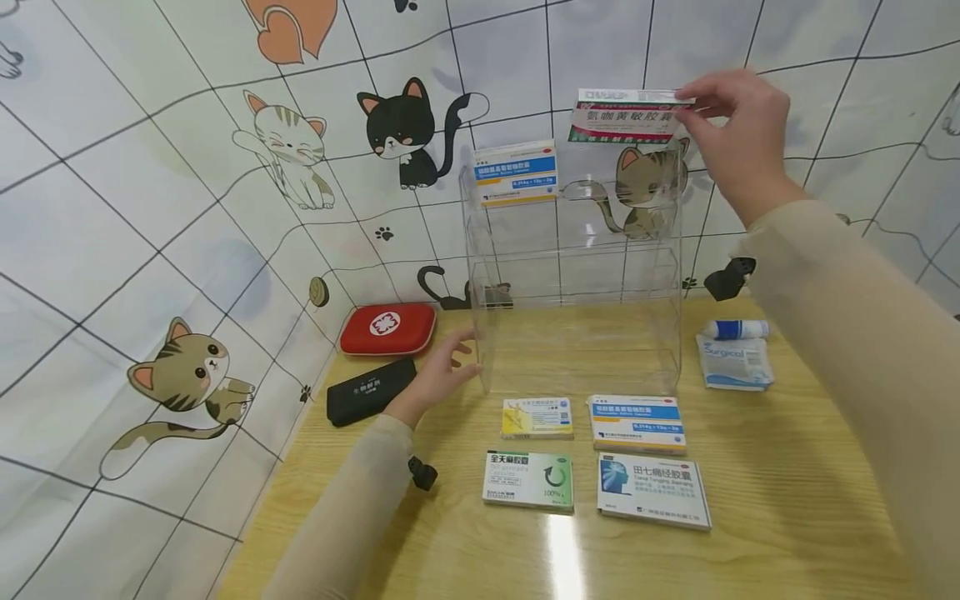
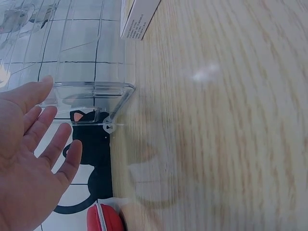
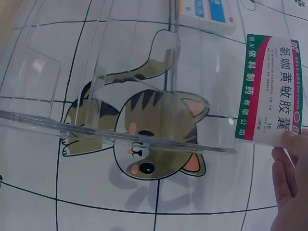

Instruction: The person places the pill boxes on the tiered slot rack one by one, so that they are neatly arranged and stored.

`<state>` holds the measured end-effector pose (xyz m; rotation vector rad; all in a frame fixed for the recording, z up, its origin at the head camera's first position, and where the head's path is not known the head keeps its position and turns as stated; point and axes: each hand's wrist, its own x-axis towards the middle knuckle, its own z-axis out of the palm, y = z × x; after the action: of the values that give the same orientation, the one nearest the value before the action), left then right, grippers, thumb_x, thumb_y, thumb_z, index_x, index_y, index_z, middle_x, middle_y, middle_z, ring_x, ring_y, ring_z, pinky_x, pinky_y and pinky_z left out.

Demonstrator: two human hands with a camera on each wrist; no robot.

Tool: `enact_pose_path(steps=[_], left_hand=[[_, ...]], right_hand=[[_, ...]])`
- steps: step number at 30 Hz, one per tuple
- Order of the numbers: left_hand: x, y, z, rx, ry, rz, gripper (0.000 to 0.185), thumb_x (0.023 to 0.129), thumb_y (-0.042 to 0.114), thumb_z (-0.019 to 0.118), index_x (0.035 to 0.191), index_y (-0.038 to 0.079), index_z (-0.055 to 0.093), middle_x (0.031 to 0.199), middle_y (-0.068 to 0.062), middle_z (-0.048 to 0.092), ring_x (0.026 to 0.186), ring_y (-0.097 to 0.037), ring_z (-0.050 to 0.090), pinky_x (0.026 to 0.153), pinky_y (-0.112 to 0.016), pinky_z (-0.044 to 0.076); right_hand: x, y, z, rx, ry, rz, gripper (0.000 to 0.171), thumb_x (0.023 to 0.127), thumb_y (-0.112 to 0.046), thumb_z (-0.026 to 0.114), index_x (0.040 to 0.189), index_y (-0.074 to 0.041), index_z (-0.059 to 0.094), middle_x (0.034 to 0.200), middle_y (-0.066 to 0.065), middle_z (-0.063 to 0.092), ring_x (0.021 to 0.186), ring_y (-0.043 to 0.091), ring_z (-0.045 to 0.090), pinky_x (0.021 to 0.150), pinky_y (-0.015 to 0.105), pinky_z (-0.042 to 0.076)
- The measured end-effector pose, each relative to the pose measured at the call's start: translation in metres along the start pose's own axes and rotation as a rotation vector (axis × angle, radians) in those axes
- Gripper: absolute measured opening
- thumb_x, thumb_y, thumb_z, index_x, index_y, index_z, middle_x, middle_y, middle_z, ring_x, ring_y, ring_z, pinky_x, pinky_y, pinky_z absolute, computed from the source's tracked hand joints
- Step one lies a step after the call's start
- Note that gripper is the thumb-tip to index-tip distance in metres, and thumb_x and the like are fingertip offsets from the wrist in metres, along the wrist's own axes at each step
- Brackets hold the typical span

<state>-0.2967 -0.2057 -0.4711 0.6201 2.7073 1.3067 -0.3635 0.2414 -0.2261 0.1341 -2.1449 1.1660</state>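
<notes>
Indoors, wooden table [image 1: 750,467], cat-print wall [image 1: 150,208]; right hand [image 1: 738,125] pinches medicine box [image 1: 626,115], left hand [image 1: 442,375] seemingly open.

On the counter [image 1: 787,500] lie a red first-aid pouch [image 1: 387,328] and a black case [image 1: 371,390] just beside the left hand, four medicine boxes nearer, and gauze under the right hand.

In the left wrist view the white box [image 2: 139,17] at the top edge is cut off, and the red pouch [image 2: 103,219] at the bottom edge shows only a corner. In the right wrist view the right hand [image 3: 288,187] runs off the lower right corner, and the small print on the red-green box [image 3: 269,94] is too fine to read.
</notes>
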Motion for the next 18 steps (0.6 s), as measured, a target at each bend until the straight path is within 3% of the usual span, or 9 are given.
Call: enact_pose_path(steps=[7, 10, 13, 18], left_hand=[[0.001, 0.0, 0.003, 0.021, -0.013, -0.022, 0.063, 0.098, 0.013, 0.071, 0.154, 0.018, 0.043, 0.156, -0.014, 0.047, 0.133, -0.032, 0.053, 0.107, -0.053, 0.05], [0.002, 0.0, 0.003, 0.028, -0.003, -0.005, 0.062, 0.098, 0.012, 0.071, 0.154, 0.018, 0.043, 0.156, -0.014, 0.048, 0.133, -0.03, 0.053, 0.106, -0.052, 0.05], [0.002, -0.001, 0.002, 0.028, 0.002, 0.002, 0.062, 0.097, 0.011, 0.072, 0.153, 0.017, 0.044, 0.156, -0.016, 0.048, 0.133, -0.032, 0.052, 0.106, -0.053, 0.049], [0.003, -0.002, 0.001, 0.033, 0.002, -0.016, 0.063, 0.097, 0.013, 0.073, 0.153, 0.019, 0.044, 0.155, -0.012, 0.049, 0.134, -0.031, 0.051, 0.108, -0.053, 0.048]], right_hand=[[0.003, 0.012, 0.004, -0.105, -0.182, 0.156, 0.03, 0.101, -0.038, 0.065, 0.13, -0.034, 0.071, 0.122, -0.019, 0.062, 0.116, 0.004, 0.056, 0.104, 0.026, 0.047], [0.003, 0.012, 0.005, -0.167, -0.235, 0.127, 0.033, 0.104, -0.036, 0.061, 0.135, -0.028, 0.069, 0.136, -0.009, 0.061, 0.132, 0.013, 0.051, 0.111, 0.034, 0.044], [0.002, 0.012, 0.005, -0.221, -0.287, 0.09, 0.037, 0.106, -0.035, 0.057, 0.138, -0.019, 0.066, 0.154, 0.001, 0.054, 0.149, 0.02, 0.04, 0.123, 0.042, 0.035], [-0.008, 0.017, 0.0, -0.219, -0.328, 0.039, 0.042, 0.107, -0.036, 0.054, 0.142, -0.015, 0.062, 0.163, 0.002, 0.043, 0.157, 0.023, 0.029, 0.13, 0.049, 0.019]])
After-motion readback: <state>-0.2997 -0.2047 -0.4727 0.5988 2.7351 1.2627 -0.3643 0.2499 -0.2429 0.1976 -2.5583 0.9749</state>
